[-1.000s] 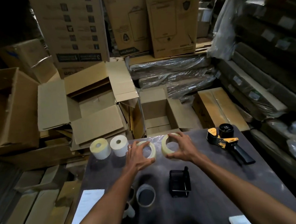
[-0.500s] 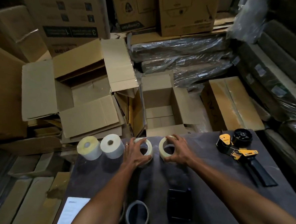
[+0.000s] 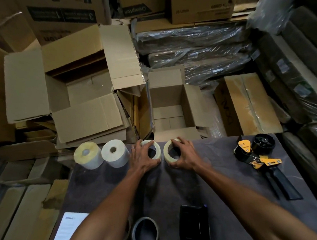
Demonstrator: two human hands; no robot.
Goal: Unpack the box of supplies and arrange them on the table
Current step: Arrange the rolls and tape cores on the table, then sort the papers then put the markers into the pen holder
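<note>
What moved: since half a second ago our two hands and their tape rolls sit a bit closer to the far edge of the table (image 3: 222, 171), and we are leaning in more, so the things near us look lower.
Left hand: our left hand (image 3: 143, 158) is curled around the left tape roll (image 3: 152, 150), fingers over the far rim, thumb at the near side. It grips the roll, which seems to sit on the table.
Right hand: our right hand (image 3: 184, 155) holds the right tape roll (image 3: 171, 153) the same way.
Where the rolls are: side by side and very close at the far edge, in a line with the white paper roll (image 3: 115, 156) and the yellow-topped roll (image 3: 87, 155) on the left.
Other things: the tape gun (image 3: 256, 156) lies well apart on the right. A dark ring (image 3: 145, 233) and a black case (image 3: 194, 223) sit near us.
Box: the open box (image 3: 169, 108) beyond the table looks empty.
What could go wrong: we think a push too far could tip a roll off the far edge. A bump left could knock the paper roll over.
</note>
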